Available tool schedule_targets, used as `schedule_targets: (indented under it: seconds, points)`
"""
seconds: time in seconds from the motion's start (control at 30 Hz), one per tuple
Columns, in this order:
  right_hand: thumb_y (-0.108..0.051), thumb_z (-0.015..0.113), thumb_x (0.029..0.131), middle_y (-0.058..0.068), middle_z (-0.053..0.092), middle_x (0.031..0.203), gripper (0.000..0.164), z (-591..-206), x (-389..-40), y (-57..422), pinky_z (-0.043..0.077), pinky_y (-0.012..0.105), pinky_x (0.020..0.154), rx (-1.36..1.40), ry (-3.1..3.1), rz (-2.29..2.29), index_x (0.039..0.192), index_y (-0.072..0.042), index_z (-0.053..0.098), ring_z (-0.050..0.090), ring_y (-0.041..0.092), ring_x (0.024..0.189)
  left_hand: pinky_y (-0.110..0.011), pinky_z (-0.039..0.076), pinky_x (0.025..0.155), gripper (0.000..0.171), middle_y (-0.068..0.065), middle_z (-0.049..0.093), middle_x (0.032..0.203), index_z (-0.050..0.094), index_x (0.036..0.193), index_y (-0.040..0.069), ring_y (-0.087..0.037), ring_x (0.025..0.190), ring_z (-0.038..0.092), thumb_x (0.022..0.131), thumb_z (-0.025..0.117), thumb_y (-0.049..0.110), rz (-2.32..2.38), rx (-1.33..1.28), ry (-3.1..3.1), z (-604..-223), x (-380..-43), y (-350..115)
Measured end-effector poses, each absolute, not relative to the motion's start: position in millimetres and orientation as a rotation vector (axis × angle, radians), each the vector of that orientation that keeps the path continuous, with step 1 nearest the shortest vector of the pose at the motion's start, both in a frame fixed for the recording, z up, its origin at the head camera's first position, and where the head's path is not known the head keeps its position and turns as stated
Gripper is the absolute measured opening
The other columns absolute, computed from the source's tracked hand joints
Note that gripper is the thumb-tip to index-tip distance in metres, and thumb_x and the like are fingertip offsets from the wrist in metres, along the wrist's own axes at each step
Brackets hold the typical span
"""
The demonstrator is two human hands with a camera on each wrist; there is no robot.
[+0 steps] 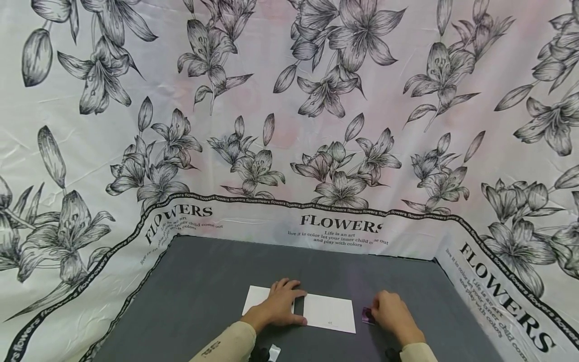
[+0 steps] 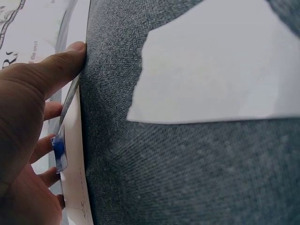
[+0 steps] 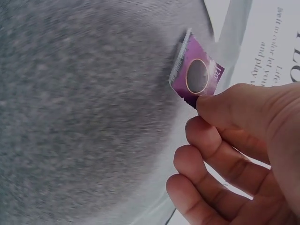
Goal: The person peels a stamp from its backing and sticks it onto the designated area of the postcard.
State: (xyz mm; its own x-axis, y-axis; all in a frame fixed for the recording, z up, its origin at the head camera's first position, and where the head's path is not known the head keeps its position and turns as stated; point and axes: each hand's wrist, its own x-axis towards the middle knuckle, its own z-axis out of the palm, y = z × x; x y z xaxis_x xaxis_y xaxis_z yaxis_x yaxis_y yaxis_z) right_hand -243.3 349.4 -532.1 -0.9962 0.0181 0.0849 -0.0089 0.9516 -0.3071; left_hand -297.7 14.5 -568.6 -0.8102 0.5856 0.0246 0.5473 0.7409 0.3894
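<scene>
Sachet [image 1: 367, 316], purple, is pinched by the right hand [image 1: 392, 312] at three o'clock of a white card [image 1: 330, 311]; the left hand [image 1: 281, 303] spreads relaxed at the card's nine o'clock. Step, apparently: sachet handling; next move likely calls for a steady pinch.

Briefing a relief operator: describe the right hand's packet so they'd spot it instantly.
On the dark grey tabletop, go right past the two white cards to the right hand. It pinches the packet by a corner: purple with a dark oval, unlike the white cards.

purple packet [image 1: 367, 315] in right hand [image 1: 394, 312]
</scene>
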Motion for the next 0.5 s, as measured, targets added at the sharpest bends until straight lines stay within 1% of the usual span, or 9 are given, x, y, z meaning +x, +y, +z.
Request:
schedule_targets:
  seconds: [0.13,0.3,0.5]
  points:
    - [-0.003,0.076,0.090,-0.001,0.059,0.069,0.017,-526,-245,345,0.044,0.037,0.060,-0.019,-3.023,0.473,0.075,-0.010,0.070,0.052,0.017,0.065,-0.068,0.029,0.127,0.074,-0.006,0.051,0.166,0.068,0.149,0.028,-0.040,0.157,0.039,0.084,0.091,0.055,0.590,0.924,2.839,-568,-297,14]
    - [-0.003,0.075,0.089,-0.001,0.059,0.067,0.017,-518,-245,338,0.043,0.036,0.059,0.010,-2.994,0.478,0.074,-0.010,0.071,0.051,0.016,0.063,-0.067,0.029,0.127,0.073,-0.006,0.051,0.166,0.068,0.149,0.028,-0.040,0.158,0.039,0.085,0.091,0.055,0.601,0.922,2.833,-569,-297,14]
    - [-0.003,0.076,0.089,-0.001,0.063,0.070,0.013,-506,-244,328,0.047,0.037,0.060,0.045,-2.968,0.468,0.078,-0.010,0.074,0.053,0.015,0.064,-0.069,0.030,0.125,0.072,-0.009,0.052,0.165,0.068,0.149,0.025,-0.043,0.156,0.040,0.086,0.091,0.052,0.624,0.951,2.835,-567,-296,13]
